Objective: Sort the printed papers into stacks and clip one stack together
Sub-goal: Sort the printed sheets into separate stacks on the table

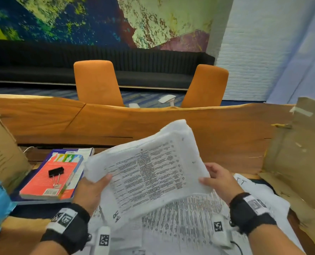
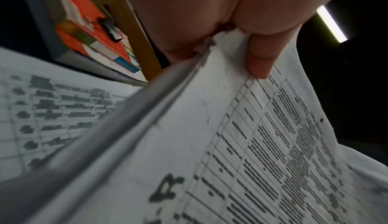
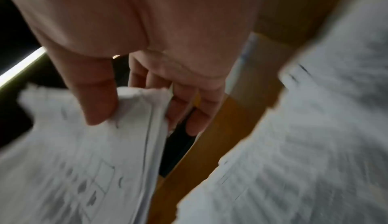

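Observation:
A stack of printed papers [image 1: 149,168] marked "HR" is held tilted above the table between both hands. My left hand [image 1: 96,188] grips its left edge, thumb on top [image 2: 260,56] and the other fingers hidden underneath. My right hand [image 1: 215,179] pinches the right edge of the stack [image 3: 134,111], thumb on top and fingers below. More printed sheets [image 1: 186,221] lie spread on the table beneath. A black binder clip [image 1: 55,172] rests on a red book [image 1: 50,181] at the left, and it shows too in the left wrist view, binder clip [image 2: 109,26].
The red book lies on a blue book [image 1: 42,198]. Cardboard boxes stand at the left [image 1: 0,153] and right [image 1: 296,153]. The wooden table [image 1: 116,124] extends ahead; two orange chairs [image 1: 97,83] stand beyond it.

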Demonstrator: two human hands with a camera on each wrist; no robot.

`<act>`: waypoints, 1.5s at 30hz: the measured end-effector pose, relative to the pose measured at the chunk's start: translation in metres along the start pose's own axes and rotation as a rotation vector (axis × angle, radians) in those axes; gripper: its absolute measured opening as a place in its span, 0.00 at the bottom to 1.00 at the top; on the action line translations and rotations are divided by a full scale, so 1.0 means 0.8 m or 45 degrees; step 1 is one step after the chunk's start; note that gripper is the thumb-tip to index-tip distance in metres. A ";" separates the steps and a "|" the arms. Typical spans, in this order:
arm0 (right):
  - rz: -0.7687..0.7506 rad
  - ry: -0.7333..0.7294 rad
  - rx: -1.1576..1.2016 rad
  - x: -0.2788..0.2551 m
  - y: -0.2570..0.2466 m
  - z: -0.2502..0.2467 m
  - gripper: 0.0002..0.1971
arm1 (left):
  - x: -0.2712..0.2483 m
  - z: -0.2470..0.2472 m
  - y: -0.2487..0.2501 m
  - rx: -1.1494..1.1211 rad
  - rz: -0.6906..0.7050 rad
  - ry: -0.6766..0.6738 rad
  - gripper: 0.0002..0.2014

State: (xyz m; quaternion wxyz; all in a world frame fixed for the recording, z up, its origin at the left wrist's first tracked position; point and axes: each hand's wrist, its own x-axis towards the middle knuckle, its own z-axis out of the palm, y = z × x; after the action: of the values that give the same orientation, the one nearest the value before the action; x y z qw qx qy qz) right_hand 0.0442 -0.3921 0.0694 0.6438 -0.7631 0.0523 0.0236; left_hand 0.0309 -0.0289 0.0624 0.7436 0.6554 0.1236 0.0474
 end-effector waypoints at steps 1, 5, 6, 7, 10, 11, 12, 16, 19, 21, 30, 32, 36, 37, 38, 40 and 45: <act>-0.014 -0.046 -0.179 0.001 -0.003 0.002 0.20 | -0.001 0.001 0.001 0.025 0.039 -0.007 0.09; -0.134 0.031 -0.108 0.000 -0.008 0.016 0.22 | -0.004 0.002 -0.013 0.125 0.075 -0.112 0.10; -0.142 0.045 -0.038 -0.002 -0.002 0.019 0.23 | -0.004 -0.001 -0.021 0.137 0.066 -0.159 0.13; -0.120 0.062 -0.006 -0.006 0.008 0.023 0.22 | -0.003 -0.004 -0.030 0.147 0.056 -0.199 0.19; 0.065 0.088 -0.122 -0.017 0.038 0.029 0.20 | -0.005 -0.010 -0.058 0.158 0.011 -0.217 0.32; 0.089 0.094 -0.169 -0.019 0.043 0.028 0.22 | -0.005 -0.012 -0.065 0.147 0.000 -0.194 0.32; 0.068 0.111 -0.214 -0.021 0.042 0.027 0.26 | -0.005 -0.014 -0.071 0.143 -0.017 -0.179 0.31; -0.466 0.179 -0.974 -0.038 -0.008 0.039 0.48 | 0.000 -0.019 -0.076 0.168 -0.027 -0.200 0.23; -0.302 -0.114 -1.688 -0.034 -0.027 0.072 0.49 | 0.005 -0.019 -0.078 0.171 -0.031 -0.185 0.20; -0.131 -0.175 -1.859 -0.028 -0.031 0.083 0.49 | 0.010 -0.019 -0.082 0.174 -0.039 -0.173 0.21; -0.364 -0.320 -1.906 -0.019 -0.056 0.147 0.51 | 0.014 -0.022 -0.078 0.266 -0.061 -0.198 0.13; -0.509 -0.345 -1.823 -0.004 -0.064 0.159 0.50 | 0.015 -0.022 -0.077 0.296 -0.061 -0.198 0.11; -0.522 -0.600 -1.936 0.017 -0.073 0.176 0.13 | 0.014 -0.025 -0.072 0.376 -0.034 -0.202 0.09; -0.530 -0.602 -1.892 0.019 -0.077 0.172 0.05 | 0.014 -0.026 -0.068 0.399 -0.023 -0.212 0.09; -0.548 -0.576 -1.830 0.020 -0.083 0.164 0.03 | 0.016 -0.029 -0.063 0.417 -0.023 -0.219 0.08; -0.570 -0.480 -1.640 0.020 -0.110 0.141 0.04 | 0.022 -0.045 -0.055 0.446 -0.035 -0.227 0.07; -0.368 -0.248 -0.772 0.035 -0.121 0.069 0.06 | 0.037 -0.068 -0.034 0.106 -0.129 -0.078 0.11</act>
State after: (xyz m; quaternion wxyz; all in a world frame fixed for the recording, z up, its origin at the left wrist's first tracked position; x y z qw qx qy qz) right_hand 0.0842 -0.3231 0.1522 0.3867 -0.9132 -0.1274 0.0194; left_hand 0.0439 0.0266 0.0261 0.7206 0.6798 0.1357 -0.0153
